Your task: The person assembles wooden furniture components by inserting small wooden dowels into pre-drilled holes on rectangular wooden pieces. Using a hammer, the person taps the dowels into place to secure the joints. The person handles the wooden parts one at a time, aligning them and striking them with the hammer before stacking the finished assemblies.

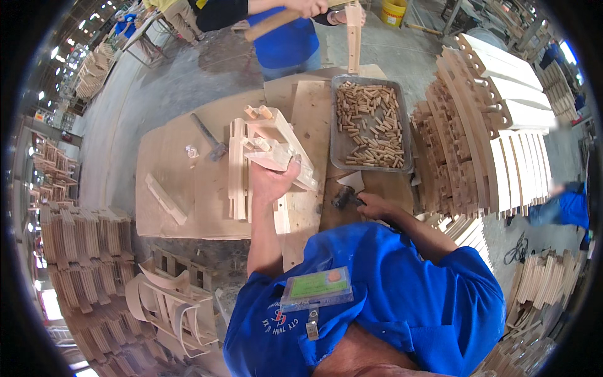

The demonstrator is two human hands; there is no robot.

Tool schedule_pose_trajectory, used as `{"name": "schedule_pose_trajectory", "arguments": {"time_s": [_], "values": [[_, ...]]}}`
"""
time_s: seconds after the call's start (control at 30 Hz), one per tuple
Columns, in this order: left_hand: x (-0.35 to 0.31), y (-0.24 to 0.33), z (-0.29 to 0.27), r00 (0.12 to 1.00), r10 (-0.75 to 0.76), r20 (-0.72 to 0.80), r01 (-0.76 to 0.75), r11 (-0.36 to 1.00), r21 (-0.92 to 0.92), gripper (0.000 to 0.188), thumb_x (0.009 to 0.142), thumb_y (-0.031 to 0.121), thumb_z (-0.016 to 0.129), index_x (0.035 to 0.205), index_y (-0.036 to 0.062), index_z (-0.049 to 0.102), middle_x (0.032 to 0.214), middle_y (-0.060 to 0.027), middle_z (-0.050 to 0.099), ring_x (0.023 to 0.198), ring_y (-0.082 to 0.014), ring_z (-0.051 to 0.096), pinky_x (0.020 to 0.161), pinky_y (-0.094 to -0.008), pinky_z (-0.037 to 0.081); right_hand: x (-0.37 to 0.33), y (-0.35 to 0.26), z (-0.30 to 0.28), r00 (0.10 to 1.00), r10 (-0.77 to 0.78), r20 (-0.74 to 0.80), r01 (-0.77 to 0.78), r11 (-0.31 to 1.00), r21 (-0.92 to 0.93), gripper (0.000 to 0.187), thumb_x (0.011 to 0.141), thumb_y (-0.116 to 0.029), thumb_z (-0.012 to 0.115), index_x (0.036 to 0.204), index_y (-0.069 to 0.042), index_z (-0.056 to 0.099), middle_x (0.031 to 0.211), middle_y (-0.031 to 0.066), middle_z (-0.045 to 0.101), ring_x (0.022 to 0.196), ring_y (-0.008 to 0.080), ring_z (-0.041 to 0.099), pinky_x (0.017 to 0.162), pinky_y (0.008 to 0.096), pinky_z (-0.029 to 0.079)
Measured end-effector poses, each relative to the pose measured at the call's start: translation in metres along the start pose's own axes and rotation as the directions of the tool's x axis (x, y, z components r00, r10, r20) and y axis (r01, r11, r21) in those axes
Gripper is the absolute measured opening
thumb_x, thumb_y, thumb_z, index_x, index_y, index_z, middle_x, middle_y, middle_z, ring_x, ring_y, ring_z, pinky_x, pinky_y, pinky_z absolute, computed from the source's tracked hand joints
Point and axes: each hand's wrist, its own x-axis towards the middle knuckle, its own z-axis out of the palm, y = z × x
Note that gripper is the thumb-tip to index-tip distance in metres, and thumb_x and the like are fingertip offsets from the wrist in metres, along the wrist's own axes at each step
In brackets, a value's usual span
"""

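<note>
Big workshop from where I'm standing. Grey floor (188,78), darker patches, opens out ahead-left of the left grip (275,182). Cardboard-topped worktable (160,163) directly under the grip. Thin-legged table (143,31) well beyond it, far left. Bright light spots (54,51) dot the dark hall far left; lamps or windows, can't tell. Bright strip (569,53) far right of the grip. Yellow bucket (393,12) on floor, ahead-right.

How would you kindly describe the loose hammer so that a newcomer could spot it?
Start from the big cardboard. On it, beyond and left of the left hand, lies the hammer. Unlike the other hammer, gripped in the right hand, it is unheld.
</note>
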Motion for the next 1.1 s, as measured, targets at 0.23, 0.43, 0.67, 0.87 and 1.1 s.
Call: {"name": "schedule_pose_trajectory", "arguments": {"time_s": [0.23,0.43,0.67,0.87,1.1], "values": [[-0.001,-0.019,0.004,0.993,0.032,-0.111,-0.031,0.999,0.013,0.025,0.080,0.001,0.075,0.102,-0.0001,0.064,0.093,-0.0055,0.071,0.084,-0.0138,0.069,0.074,-0.0319,0.057,-0.056,-0.070,-0.052,0.892,-0.374,-0.255,0.438,0.855,0.277,0.033,0.104,-0.023,0.069,0.129,-0.005,0.057,0.095,0.0022,0.064,0.086,0.0163,0.061,0.075,0.0333,0.051],[0.006,-0.021,0.011,0.999,0.054,0.008,-0.054,0.996,0.072,0.055,0.073,0.005,0.073,0.125,-0.0017,0.057,0.100,-0.0059,0.067,0.087,-0.0144,0.063,0.077,-0.0293,0.054,-0.127,-0.265,-0.115,0.680,-0.568,-0.464,0.728,0.596,0.337,0.031,0.113,-0.030,0.052,0.132,-0.005,0.054,0.077,-0.0038,0.053,0.058,0.0037,0.048,0.051,0.0206,0.039],[0.009,-0.020,0.012,0.998,0.056,0.020,-0.057,0.998,0.025,0.082,0.074,0.007,0.071,0.150,-0.0017,0.042,0.126,-0.0110,0.061,0.113,-0.0185,0.059,0.098,-0.0347,0.050,-0.158,-0.354,-0.135,0.472,-0.645,-0.601,0.735,0.664,-0.136,0.034,0.114,-0.032,0.049,0.128,-0.003,0.058,0.077,-0.0014,0.056,0.057,0.0040,0.045,0.049,0.0199,0.037],[0.012,-0.010,0.011,0.994,0.106,0.022,-0.106,0.994,0.024,0.081,0.073,0.008,0.070,0.149,-0.0003,0.045,0.124,-0.0127,0.063,0.112,-0.0217,0.061,0.100,-0.0367,0.050,-0.132,-0.344,-0.124,0.424,-0.757,-0.497,0.498,0.653,-0.571,0.029,0.109,-0.026,0.058,0.118,0.001,0.065,0.075,0.0145,0.063,0.063,0.0254,0.061,0.058,0.0377,0.047],[0.008,-0.020,0.007,0.996,0.082,0.024,-0.082,0.996,0.037,0.081,0.069,0.008,0.071,0.146,0.0004,0.048,0.123,-0.0146,0.064,0.112,-0.0260,0.064,0.100,-0.0384,0.051,-0.155,-0.388,-0.145,0.568,-0.667,-0.483,0.452,0.742,-0.494,0.020,0.107,-0.019,0.059,0.108,0.001,0.062,0.073,0.0173,0.055,0.064,0.0334,0.056,0.061,0.0410,0.048]]}}
